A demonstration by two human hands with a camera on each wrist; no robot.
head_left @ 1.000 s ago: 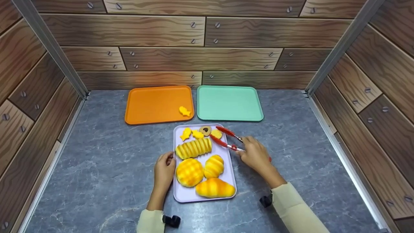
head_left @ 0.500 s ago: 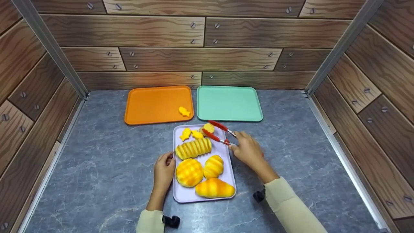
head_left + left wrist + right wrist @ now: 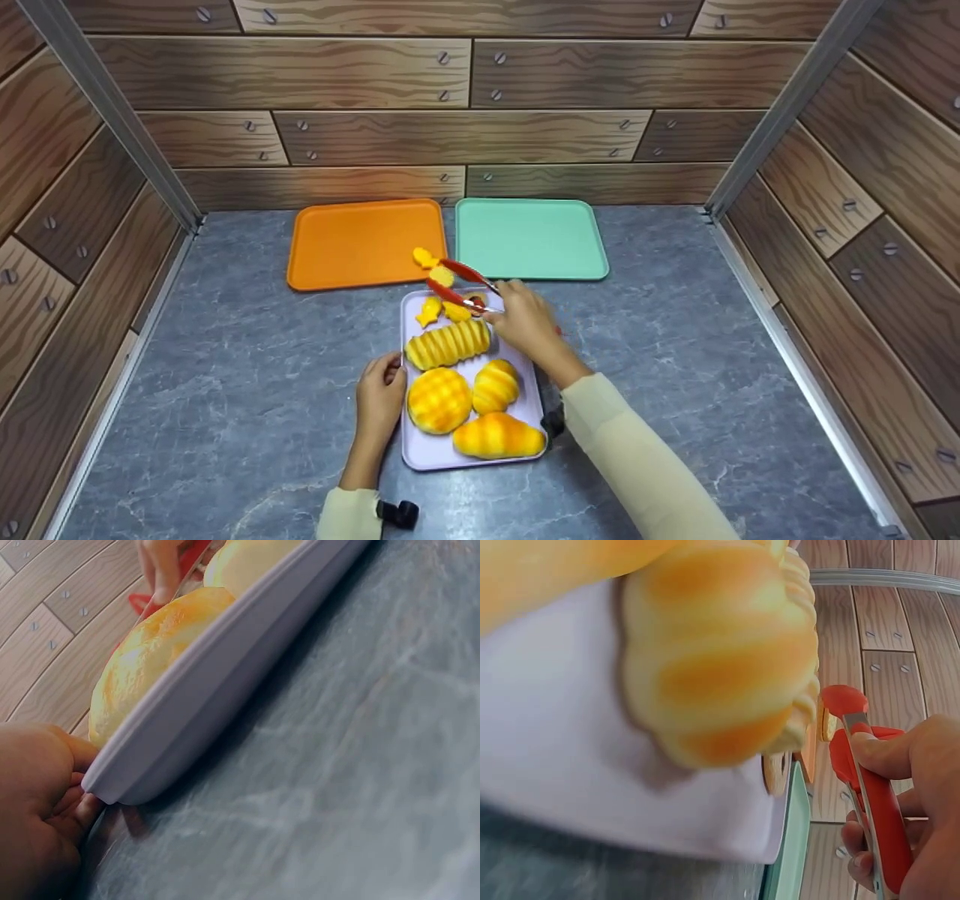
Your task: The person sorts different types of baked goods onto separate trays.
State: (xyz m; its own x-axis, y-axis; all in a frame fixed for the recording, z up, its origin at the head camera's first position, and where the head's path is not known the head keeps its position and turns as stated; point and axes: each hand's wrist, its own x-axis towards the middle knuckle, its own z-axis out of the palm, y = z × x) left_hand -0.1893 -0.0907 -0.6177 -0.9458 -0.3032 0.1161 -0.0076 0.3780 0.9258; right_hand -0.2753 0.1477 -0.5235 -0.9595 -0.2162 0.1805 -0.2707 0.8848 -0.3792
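My right hand (image 3: 529, 322) holds red-tipped tongs (image 3: 469, 272), also seen in the right wrist view with their red handle (image 3: 889, 829) in the fingers. Between the tong tips a round yellow cookie (image 3: 441, 277) is pinched, above the gap between the lilac tray (image 3: 435, 462) and the orange tray (image 3: 360, 244). My left hand (image 3: 381, 401) pinches the lilac tray's left edge, thumb above and fingers below in the left wrist view. On that tray lie two yellow fish-shaped crackers (image 3: 429, 311) and a heart-centred cookie (image 3: 476, 301), partly behind the tongs.
Also on the lilac tray are a ridged loaf (image 3: 448, 344), a round bun (image 3: 440, 400), a small roll (image 3: 496, 386) and a long bread (image 3: 499, 436). One fish cracker (image 3: 424, 258) lies on the orange tray. A green tray (image 3: 529, 240) stands beside it. Plank-patterned walls enclose the table.
My right hand has moved left and away from me; the tongs have lifted the round cookie off the lilac tray and carried it toward the orange tray. The left hand has stayed put.
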